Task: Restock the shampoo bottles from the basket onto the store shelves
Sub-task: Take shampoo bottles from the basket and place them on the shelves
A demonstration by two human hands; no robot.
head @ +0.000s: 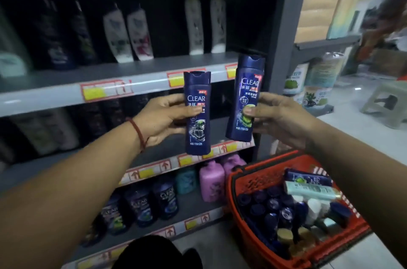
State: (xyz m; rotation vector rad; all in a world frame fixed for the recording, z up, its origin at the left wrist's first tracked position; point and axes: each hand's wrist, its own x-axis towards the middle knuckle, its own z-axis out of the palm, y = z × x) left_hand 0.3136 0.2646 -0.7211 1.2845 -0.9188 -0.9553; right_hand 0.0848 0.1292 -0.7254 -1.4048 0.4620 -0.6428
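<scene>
My left hand (164, 118) grips a dark blue Clear shampoo bottle (197, 134) upright, thumb across its label. My right hand (279, 117) holds a second dark blue Clear bottle (246, 83) with a green picture, tilted slightly to the right. Both bottles hang in front of the middle shelf (154, 152), level with its opening. The red basket (253, 178) stands on the floor at the lower right, with several dark blue, white and pale green bottles inside.
The upper shelf (123, 75) carries white and dark bottles. Pink, teal and dark blue bottles (211, 180) stand on the lower shelf. A grey upright post (279, 48) ends the rack, with tissue packs (319, 4) beyond. A pale stool (387, 103) sits far right.
</scene>
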